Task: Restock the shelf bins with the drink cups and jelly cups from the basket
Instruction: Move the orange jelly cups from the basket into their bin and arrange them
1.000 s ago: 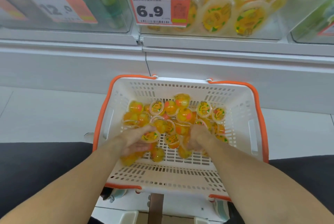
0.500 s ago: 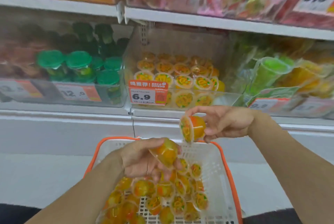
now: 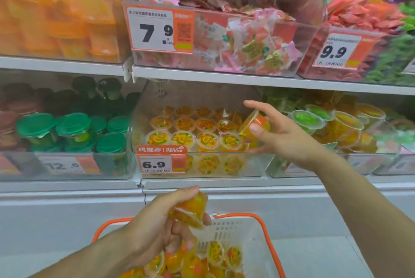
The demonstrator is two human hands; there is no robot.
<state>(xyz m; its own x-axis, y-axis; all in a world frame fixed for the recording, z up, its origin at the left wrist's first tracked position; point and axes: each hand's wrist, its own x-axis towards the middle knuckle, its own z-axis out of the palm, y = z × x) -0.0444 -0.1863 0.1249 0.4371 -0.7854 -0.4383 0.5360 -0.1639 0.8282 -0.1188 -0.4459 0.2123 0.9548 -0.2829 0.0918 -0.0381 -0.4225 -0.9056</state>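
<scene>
Orange jelly fills the cup (image 3: 254,126) in the right hand (image 3: 280,134), which is raised to the right end of the clear bin (image 3: 202,163) on the lower shelf (image 3: 224,182). The thumb presses the cup's side while the forefinger stretches out loosely above, so the hold is partial; the palm hides much of the cup. Behind the bin's front wall, rows of matching jelly cups (image 3: 193,134) stand lid-up, the back rows blurred, the front-lowest ones half covered by a 6.9 price tag (image 3: 160,159).

The left hand (image 3: 161,226) is closed around another jelly cup (image 3: 190,211), tilted, above the basket's far rim. The white basket (image 3: 226,228) with orange handles is cut off by the bottom edge of the view; the loose jelly cups (image 3: 202,259) in it are partly hidden by the left hand's fingers.

In the bin to the left, green-lidded drink cups (image 3: 71,127) show clearly only at the front; those behind are dark and indistinct. The bins (image 3: 213,30) on the upper shelf are smeared by motion, and their contents are hard to make out.
</scene>
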